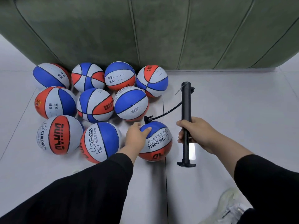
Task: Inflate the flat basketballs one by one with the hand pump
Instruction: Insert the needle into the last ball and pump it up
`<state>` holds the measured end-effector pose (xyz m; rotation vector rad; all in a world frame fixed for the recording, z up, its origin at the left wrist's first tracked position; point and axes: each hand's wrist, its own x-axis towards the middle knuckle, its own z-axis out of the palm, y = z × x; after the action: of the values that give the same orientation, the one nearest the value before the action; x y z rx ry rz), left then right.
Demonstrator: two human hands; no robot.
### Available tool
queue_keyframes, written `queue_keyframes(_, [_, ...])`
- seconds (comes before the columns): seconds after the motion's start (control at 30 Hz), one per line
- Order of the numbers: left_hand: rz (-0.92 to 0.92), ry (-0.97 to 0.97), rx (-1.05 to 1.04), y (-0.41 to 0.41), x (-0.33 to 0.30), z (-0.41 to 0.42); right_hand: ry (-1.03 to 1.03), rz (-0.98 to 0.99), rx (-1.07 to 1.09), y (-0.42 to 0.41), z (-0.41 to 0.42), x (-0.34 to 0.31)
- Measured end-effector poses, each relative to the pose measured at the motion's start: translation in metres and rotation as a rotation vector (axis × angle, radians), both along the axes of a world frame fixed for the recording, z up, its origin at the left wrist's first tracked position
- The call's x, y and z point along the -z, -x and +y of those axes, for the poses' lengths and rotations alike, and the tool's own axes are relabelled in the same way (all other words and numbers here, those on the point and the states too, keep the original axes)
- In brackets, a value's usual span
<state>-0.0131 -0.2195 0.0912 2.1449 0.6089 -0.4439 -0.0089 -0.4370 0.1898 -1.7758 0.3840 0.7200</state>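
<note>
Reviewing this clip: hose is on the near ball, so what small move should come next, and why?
Probably start a pump stroke. The hose nozzle sits on the ball, the left hand steadies it, and the right hand grips the pump barrel, handle toward the person.

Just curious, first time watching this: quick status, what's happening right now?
Left hand presses on the ball. Right hand grips the pump; hose plugged into ball. Nine other balls crowd alongside, not blocking.
</note>
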Motion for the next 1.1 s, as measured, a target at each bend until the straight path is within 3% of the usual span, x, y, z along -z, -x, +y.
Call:
queue_keyframes(0.1, [-0.176,-0.106,-0.032,-0.005,-0.018,0.003,0.015,-0.005,-0.035,-0.005,0.006,-0.003])
queue_keyframes(0.17, [-0.248,-0.042,-0.070,-0.017,-0.042,-0.003,0.019,-0.019,-0.061,-0.008,0.009,-0.007])
queue_keyframes(0.37, [-0.098,0.342,0.075,-0.034,-0.121,-0.034,0.167,-0.144,-0.236,-0.005,0.030,-0.027])
queue_keyframes(0.6, [0.017,0.555,-0.105,-0.006,-0.120,-0.030,0.228,-0.202,-0.365,0.020,0.031,-0.034])
queue_keyframes(0.73, [-0.042,0.622,-0.269,0.003,-0.119,-0.031,0.192,-0.189,-0.292,0.039,0.016,-0.040])
queue_keyframes(0.93, [-0.097,0.746,-0.548,0.007,-0.120,-0.033,0.032,-0.008,-0.087,0.071,-0.006,-0.031])
queue_keyframes(1.1, [-0.101,0.836,-0.713,0.011,-0.126,-0.034,0.001,-0.196,0.248,0.086,0.008,-0.025])
